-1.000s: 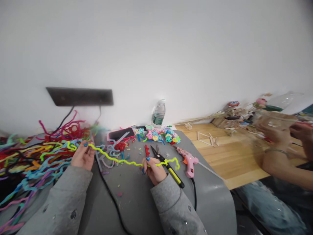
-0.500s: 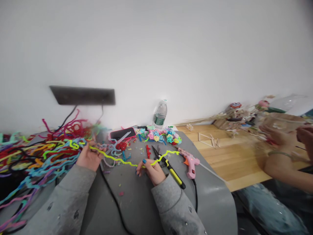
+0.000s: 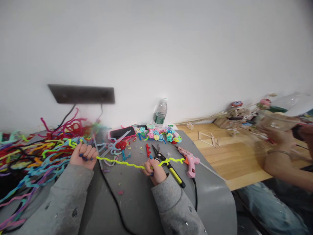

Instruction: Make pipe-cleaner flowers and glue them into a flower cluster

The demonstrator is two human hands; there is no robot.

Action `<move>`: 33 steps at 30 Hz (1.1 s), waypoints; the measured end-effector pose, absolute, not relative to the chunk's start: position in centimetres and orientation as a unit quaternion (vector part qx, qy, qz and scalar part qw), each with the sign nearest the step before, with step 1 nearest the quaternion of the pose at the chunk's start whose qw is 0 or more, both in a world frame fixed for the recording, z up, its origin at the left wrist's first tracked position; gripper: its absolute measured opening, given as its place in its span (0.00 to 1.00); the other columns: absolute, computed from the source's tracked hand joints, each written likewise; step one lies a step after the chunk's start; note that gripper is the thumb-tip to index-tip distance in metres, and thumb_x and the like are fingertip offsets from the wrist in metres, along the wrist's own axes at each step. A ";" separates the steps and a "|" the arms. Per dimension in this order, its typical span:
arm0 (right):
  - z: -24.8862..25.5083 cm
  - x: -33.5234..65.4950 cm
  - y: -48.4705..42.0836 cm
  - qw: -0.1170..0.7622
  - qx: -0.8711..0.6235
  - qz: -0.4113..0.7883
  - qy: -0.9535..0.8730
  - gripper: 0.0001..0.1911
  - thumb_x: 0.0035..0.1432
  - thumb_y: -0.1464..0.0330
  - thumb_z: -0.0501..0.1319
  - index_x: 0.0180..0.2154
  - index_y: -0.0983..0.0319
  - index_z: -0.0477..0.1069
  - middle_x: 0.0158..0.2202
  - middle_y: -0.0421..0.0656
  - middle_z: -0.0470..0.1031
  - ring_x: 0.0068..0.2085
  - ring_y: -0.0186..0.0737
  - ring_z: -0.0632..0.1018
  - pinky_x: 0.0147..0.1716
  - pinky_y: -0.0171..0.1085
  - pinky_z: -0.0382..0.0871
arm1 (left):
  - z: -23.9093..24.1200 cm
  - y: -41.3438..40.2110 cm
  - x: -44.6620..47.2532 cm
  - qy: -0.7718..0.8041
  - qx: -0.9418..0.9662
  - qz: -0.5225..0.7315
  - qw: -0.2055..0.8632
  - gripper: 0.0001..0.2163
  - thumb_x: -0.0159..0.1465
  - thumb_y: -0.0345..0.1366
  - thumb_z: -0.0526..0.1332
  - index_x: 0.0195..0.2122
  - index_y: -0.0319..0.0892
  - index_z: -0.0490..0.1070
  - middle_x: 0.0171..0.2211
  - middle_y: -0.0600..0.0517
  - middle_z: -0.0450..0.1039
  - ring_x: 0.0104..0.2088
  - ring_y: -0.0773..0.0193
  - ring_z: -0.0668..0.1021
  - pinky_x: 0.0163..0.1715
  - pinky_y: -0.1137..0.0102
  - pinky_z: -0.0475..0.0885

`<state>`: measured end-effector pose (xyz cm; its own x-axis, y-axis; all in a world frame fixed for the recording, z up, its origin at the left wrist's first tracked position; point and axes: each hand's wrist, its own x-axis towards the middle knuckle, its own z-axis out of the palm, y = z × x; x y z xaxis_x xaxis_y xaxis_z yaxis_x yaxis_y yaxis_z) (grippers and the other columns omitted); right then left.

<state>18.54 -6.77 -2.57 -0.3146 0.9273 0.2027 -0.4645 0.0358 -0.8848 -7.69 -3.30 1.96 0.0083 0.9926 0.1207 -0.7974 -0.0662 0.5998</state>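
A wavy yellow-green pipe cleaner [image 3: 122,162] stretches between my two hands above a grey table [image 3: 137,202]. My left hand [image 3: 84,155] is a fist closed round its left end, beside a big heap of coloured pipe cleaners [image 3: 36,153]. My right hand [image 3: 153,169] pinches the strand farther right, and the free end curls out past it over the black-and-yellow cutters [image 3: 168,168]. Both sleeves are grey.
A pink glue gun [image 3: 189,160], a pink-cased phone [image 3: 121,132], small pipe-cleaner flowers [image 3: 161,134] and a water bottle [image 3: 160,112] lie beyond my hands. A black cable [image 3: 114,202] crosses the table. Another person's arms [image 3: 283,153] work at the right over a wooden floor.
My left hand has closed into a fist on the strand. My right hand has tightened its pinch, and the pipe cleaner now runs straighter between them.
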 end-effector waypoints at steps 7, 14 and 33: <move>-2.8 18.5 -6.9 0.510 -0.253 0.652 -0.501 0.34 0.55 0.45 0.49 0.09 0.59 0.45 0.08 0.32 0.44 0.13 0.27 0.50 0.19 0.34 0.49 | 2.8 -3.2 -8.8 0.231 0.217 0.723 0.613 0.19 0.66 0.33 0.36 0.16 0.40 0.37 0.15 0.58 0.30 0.15 0.68 0.42 0.13 0.71 0.44; -2.7 18.4 -6.8 0.495 -0.254 0.646 -0.523 0.33 0.54 0.44 0.48 0.10 0.58 0.46 0.08 0.31 0.44 0.13 0.26 0.50 0.18 0.34 0.45 | 3.1 -3.3 -9.3 0.216 0.213 0.752 0.585 0.20 0.65 0.34 0.43 0.16 0.40 0.37 0.15 0.59 0.31 0.15 0.70 0.44 0.13 0.73 0.45; -2.4 18.8 -6.6 0.551 -0.271 0.639 -0.463 0.18 0.55 0.55 0.58 0.33 0.64 0.74 0.24 0.43 0.72 0.28 0.36 0.72 0.28 0.34 0.65 | 3.4 -2.9 -9.9 0.237 0.141 0.782 0.559 0.12 0.60 0.44 0.49 0.31 0.43 0.66 0.31 0.50 0.74 0.38 0.62 0.76 0.38 0.65 0.74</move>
<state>18.75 -6.58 -2.42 -0.2450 0.9557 0.1634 -0.4539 0.0359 -0.8903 -9.87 -2.94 3.43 -0.3352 0.9411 -0.0446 -0.8074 -0.2626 0.5283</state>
